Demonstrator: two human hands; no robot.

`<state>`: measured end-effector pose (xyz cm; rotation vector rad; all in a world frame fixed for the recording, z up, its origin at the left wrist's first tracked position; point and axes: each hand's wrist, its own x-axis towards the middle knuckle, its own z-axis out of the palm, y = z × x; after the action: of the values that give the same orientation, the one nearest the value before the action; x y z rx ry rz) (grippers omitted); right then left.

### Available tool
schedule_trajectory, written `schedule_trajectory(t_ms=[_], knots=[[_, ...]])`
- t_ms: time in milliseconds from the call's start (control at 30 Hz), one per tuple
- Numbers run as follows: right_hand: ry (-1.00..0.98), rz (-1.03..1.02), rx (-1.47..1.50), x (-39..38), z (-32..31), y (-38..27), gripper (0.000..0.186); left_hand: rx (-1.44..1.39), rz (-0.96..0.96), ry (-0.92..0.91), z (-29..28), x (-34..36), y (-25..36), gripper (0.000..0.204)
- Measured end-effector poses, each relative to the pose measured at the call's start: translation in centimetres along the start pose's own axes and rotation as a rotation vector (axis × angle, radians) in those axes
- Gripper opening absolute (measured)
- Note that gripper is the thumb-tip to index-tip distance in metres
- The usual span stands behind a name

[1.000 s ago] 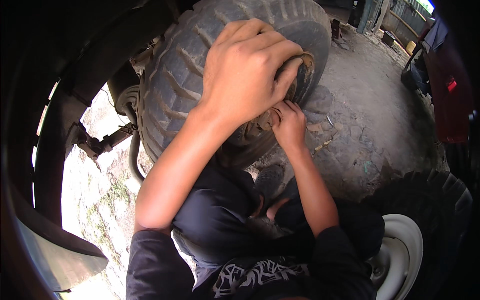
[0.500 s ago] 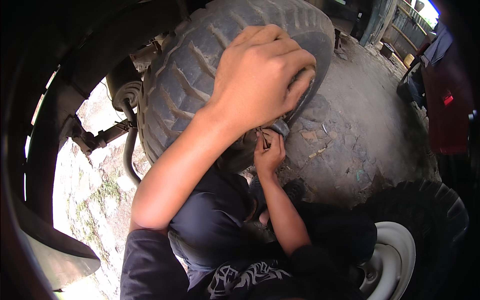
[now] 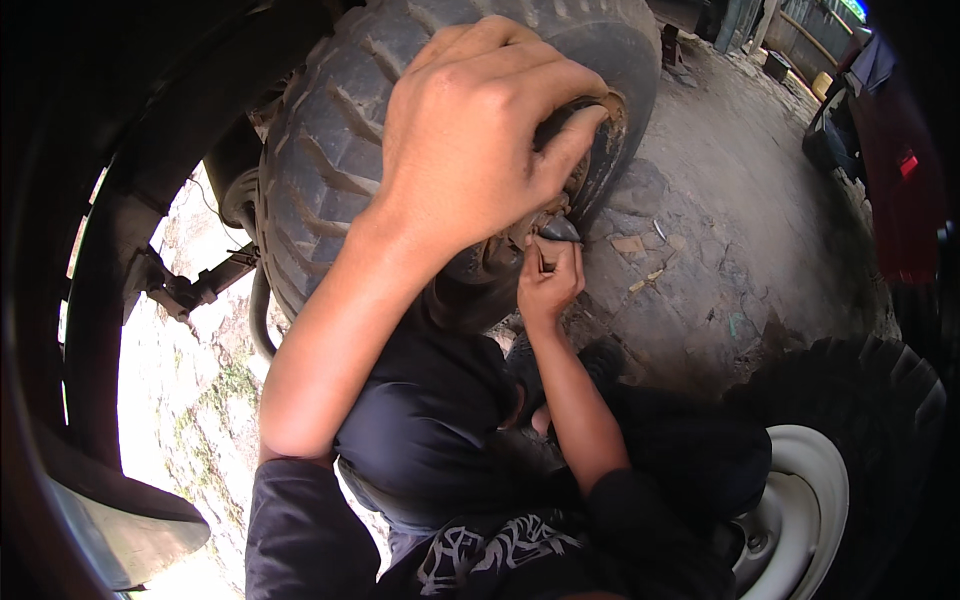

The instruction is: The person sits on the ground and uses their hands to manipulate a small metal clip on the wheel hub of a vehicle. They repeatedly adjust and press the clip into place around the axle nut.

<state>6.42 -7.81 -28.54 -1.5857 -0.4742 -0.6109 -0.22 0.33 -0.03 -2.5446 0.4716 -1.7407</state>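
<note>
- Black rubber tyre [image 3: 325, 175], lugged: in the head view it stands ahead of you, far centre.
- Your left hand [image 3: 475, 130] arches over it, fingers curled at the rusty rim [image 3: 617, 108]; the fingertips are hidden, so you cannot confirm a clamped grip.
- Your right hand [image 3: 553, 287] is bent on the near side of a dark cone-shaped part [image 3: 562, 230], thumb and forefinger close together; what lies between them cannot be told.
- Caution: fingers could be pinched if the tyre rolled, or cut if they slipped along the rust.
- Count: hands, two; tyres, two, the second tyre [image 3: 865, 395] near right; white rim [image 3: 828, 480], one; cone-shaped part, one.
</note>
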Motion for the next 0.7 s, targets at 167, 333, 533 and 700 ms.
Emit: schedule_trajectory(t_ms=[167,333,533,700], knots=[[0.007,0.034,0.130,-1.3,0.7,-0.6,0.017,0.001,-0.030,-0.035,0.0,0.4,0.3,0.017],[-0.006,-0.046,-0.128,0.1,1.3,-0.3,0.018,0.000,-0.015,-0.026,0.1,0.4,0.2,0.018],[0.180,0.038,-0.125,-0.1,3.6,-0.8,0.019,-0.013,-0.022,-0.044,0.0,0.1,0.5,0.019],[0.269,0.178,-0.108,-0.6,4.5,-2.0,0.021,0.020,-0.013,-0.053,0.0,0.0,0.3,0.018]])
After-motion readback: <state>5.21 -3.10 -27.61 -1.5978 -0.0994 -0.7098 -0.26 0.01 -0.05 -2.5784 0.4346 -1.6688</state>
